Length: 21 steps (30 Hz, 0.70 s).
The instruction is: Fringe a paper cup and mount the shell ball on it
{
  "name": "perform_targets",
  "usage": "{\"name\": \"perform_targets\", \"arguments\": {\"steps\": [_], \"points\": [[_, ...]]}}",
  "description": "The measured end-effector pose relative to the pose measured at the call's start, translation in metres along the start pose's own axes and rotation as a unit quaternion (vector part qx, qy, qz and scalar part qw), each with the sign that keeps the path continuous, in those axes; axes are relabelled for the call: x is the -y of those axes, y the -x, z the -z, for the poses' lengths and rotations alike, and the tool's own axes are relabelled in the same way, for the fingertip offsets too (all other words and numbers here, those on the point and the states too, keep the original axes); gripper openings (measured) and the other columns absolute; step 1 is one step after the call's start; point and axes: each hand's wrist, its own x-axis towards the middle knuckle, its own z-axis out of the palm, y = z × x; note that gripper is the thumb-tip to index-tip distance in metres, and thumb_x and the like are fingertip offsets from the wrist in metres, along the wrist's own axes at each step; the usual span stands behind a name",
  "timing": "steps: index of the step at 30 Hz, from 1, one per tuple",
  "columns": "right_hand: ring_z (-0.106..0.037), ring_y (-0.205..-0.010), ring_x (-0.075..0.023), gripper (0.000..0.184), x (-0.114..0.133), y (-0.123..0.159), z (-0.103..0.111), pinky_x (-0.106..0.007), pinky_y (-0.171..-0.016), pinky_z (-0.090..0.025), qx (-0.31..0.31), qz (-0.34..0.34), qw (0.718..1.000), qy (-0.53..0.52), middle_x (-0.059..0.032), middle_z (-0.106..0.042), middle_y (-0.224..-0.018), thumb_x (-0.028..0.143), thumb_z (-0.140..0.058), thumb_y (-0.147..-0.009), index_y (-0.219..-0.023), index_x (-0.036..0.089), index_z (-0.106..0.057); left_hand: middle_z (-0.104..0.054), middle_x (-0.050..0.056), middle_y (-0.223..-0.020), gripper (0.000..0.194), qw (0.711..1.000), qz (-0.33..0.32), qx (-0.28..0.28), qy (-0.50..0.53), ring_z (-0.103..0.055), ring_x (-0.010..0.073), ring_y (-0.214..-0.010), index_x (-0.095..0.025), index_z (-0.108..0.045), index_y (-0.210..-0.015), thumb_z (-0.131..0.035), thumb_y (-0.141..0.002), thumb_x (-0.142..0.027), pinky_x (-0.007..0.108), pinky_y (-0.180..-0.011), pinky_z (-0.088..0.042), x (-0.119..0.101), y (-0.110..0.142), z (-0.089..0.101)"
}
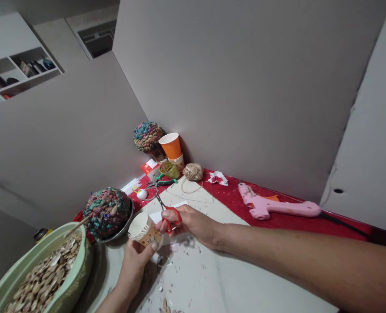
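A paper cup [149, 237] with a printed side is tilted in my left hand [136, 263], whose fingers and thumb are wrapped round its lower part. Short slits run along part of the cup's rim, making narrow strips. My right hand [188, 224] grips red-handled scissors [171, 217] by the handles. Their blades point up and away from the cup. Some of the right fingers are close to the cup's side; whether they touch it I cannot tell. White paper [154, 217] lies behind the cup, and small scraps are scattered on the pale sheet [219, 278] below.
A green basket of shells [46, 274] stands at the left, beside a bowl holding a colourful shell-covered ball [108, 213]. Toward the corner are another ball [147, 137], an orange cup [171, 147], pliers [163, 181] and twine [193, 172]. A pink glue gun [277, 206] lies right.
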Motion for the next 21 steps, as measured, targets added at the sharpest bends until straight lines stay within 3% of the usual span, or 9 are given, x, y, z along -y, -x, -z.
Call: {"name": "perform_targets", "arguments": {"steps": [9, 21], "points": [[-0.055, -0.075, -0.0158, 0.057, -0.001, -0.001, 0.002, -0.03, -0.076, -0.044, -0.01, 0.002, 1.0, 0.0, -0.0091, -0.07, -0.085, 0.069, -0.073, -0.069, -0.069, 0.012, -0.072, -0.07, 0.012, -0.127, 0.082, 0.999, -0.022, -0.024, 0.011, -0.064, 0.0282, -0.118, -0.022, -0.051, -0.14, -0.089, -0.067, -0.028, 0.036, -0.102, -0.047, -0.002, -0.001, -0.001], [-0.057, -0.077, -0.0172, 0.058, 0.001, -0.001, 0.002, -0.031, -0.076, -0.044, -0.009, 0.003, 1.0, 0.006, -0.0095, -0.07, -0.084, 0.07, -0.074, -0.067, -0.065, 0.012, -0.071, -0.073, 0.01, -0.117, 0.063, 0.998, 0.004, -0.021, 0.051, -0.068, 0.0272, -0.106, -0.022, -0.061, -0.127, -0.085, -0.07, -0.035, 0.034, -0.09, -0.054, -0.011, 0.002, -0.006]]}}
